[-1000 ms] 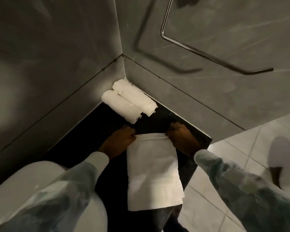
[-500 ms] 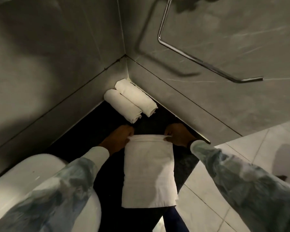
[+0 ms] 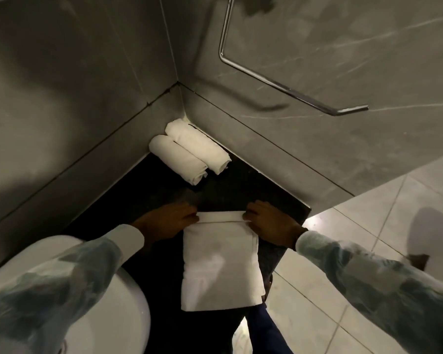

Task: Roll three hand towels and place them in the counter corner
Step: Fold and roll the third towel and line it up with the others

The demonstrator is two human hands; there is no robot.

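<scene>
Both hands, left hand (image 3: 169, 221) and right hand (image 3: 269, 226), are pinching the flat towel's (image 3: 221, 267) far fold (grip clamped on cloth) near the worktop's (image 3: 228, 190) front edge, two rolled towels (image 3: 189, 154) sitting in its corner.

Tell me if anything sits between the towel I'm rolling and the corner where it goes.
Only bare dark counter lies between the flat towel and the corner. Two rolled towels already fill the corner itself, so the third goes beside them.

A single head-worn wide-angle view looks steeply down and forward from above the dark counter (image 3: 241, 185), facing the far corner where two grey walls meet. It sits close: both sleeves fill the near edge, the white basin (image 3: 118, 315) lower left, floor tiles (image 3: 368, 251) right.
</scene>
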